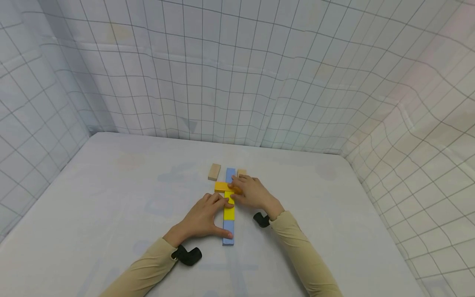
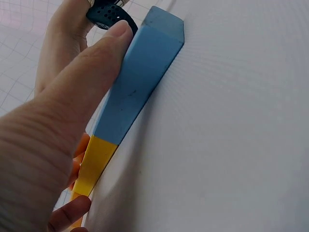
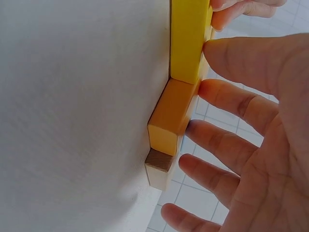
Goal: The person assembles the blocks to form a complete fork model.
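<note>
Blocks lie end to end on the white table: a near blue block, a yellow block, and more yellow partly under the fingers. Across their far end lies an orange-yellow block, with another blue block beyond it. My left hand spreads along the row, thumb touching the near blue block and fingertips at the yellow. My right hand has its thumb against the yellow block and fingertips touching the crosswise block; its fingers are extended.
Two plain wooden blocks flank the far blue block, one on the left and one on the right, partly behind the right hand. Black wrist devices sit on both wrists. Grid-patterned curtains bound the table.
</note>
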A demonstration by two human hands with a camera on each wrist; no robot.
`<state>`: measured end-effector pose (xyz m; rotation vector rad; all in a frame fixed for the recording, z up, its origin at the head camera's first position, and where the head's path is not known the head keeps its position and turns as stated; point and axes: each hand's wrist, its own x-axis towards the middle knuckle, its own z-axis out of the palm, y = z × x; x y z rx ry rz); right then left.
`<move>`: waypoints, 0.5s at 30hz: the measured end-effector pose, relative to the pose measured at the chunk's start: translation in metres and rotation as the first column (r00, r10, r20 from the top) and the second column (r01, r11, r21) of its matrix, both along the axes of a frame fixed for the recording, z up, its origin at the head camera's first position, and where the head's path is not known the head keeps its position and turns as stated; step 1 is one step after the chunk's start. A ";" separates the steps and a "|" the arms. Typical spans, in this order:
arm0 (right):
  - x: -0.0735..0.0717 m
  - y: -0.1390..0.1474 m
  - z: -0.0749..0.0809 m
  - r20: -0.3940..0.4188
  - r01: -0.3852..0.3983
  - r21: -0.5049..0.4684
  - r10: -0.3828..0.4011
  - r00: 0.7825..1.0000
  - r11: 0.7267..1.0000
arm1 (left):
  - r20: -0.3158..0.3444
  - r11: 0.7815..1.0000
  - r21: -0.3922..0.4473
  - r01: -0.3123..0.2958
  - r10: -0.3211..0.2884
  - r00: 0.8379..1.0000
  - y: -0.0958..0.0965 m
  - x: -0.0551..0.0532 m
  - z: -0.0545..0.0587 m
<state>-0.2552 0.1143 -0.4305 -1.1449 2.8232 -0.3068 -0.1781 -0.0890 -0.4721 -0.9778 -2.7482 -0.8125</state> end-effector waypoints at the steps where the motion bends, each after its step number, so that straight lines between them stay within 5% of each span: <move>1: 0.000 0.000 0.000 0.002 0.000 0.000 0.000 1.000 1.000 | 0.001 1.000 -0.001 0.000 0.000 1.000 0.000 0.000 0.000; 15: 0.004 -0.002 0.004 -0.015 0.011 0.026 -0.010 1.000 1.000 | -0.013 1.000 0.006 0.004 -0.004 1.000 0.000 -0.001 0.000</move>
